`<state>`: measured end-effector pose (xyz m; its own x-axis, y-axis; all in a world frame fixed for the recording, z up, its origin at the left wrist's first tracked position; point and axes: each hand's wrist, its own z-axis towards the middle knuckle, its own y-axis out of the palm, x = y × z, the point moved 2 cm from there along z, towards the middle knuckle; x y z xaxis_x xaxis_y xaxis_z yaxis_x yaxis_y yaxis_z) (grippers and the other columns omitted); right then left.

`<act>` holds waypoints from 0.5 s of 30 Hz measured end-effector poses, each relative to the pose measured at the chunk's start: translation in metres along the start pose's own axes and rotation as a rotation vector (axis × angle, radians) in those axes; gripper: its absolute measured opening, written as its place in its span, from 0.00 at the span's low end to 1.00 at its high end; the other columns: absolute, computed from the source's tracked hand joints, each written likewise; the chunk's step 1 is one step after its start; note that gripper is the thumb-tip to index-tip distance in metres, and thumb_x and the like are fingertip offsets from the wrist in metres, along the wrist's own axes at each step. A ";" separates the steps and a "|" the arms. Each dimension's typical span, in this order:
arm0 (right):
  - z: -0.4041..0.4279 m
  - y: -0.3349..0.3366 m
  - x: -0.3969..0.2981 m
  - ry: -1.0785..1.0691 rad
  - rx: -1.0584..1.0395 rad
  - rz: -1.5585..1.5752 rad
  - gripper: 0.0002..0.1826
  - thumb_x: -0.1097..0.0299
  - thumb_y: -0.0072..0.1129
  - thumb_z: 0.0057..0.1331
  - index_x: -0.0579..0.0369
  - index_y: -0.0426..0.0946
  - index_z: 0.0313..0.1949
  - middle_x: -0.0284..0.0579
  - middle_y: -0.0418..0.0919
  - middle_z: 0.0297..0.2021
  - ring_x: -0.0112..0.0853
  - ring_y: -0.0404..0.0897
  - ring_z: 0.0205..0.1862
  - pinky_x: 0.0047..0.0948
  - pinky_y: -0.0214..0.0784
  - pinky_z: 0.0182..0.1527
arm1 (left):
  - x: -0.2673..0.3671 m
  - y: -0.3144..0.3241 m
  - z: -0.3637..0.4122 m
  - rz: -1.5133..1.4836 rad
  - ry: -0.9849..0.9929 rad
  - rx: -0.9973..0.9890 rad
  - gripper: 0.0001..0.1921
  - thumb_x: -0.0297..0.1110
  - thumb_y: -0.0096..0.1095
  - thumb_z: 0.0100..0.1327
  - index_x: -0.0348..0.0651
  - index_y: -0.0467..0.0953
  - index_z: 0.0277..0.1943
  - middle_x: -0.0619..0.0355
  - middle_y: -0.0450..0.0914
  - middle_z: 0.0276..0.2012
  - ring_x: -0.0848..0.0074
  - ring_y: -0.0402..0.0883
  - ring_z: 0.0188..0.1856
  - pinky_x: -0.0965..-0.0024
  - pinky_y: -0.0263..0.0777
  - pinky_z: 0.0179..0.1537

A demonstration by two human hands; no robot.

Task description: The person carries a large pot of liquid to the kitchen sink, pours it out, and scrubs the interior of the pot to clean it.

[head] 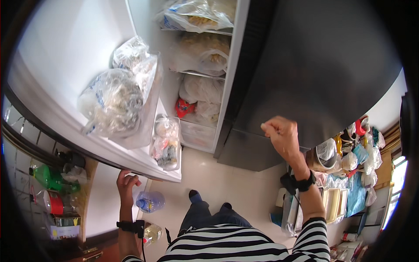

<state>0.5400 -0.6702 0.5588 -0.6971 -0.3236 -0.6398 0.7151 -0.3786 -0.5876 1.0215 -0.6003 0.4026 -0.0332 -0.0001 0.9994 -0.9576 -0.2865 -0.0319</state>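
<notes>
Before me an upright freezer stands with its left door (62, 59) swung wide. My left hand (127, 183) is at the lower outer edge of that door, fingers curled around or against it; the exact grip is partly hidden. My right hand (282, 134), fingers bent inward, is in front of the dark right door (301, 82), which is closed; nothing shows in the hand. Stuffed plastic bags (114, 101) fill a clear door bin, with smaller bags in a lower bin (167, 140). Inside, bagged food (206, 52) lies on several shelves, and a red package (185, 107) sits low down.
A large clear-blue plastic bottle (150, 201) and a smaller bottle (152, 233) stand on the floor at left. Green (47, 177) and red-labelled bottles (54, 202) are at far left. On the right are hanging bags (370, 157) and cream trays (331, 204).
</notes>
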 end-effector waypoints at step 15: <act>-0.156 -0.050 0.131 0.550 -0.092 0.149 0.08 0.74 0.58 0.56 0.68 0.79 0.27 0.46 0.78 0.17 0.28 0.81 0.20 0.23 0.70 0.25 | 0.005 0.164 0.009 1.301 0.909 -0.159 0.05 0.32 0.64 0.53 0.47 0.75 0.32 0.58 0.75 0.21 0.64 0.76 0.31 0.57 0.68 0.34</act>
<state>0.4215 -0.5589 0.4273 -0.4764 0.1396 -0.8681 0.8223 -0.2786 -0.4961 0.8673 -0.6559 0.4027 -0.9116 0.4087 -0.0447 -0.1583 -0.4493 -0.8793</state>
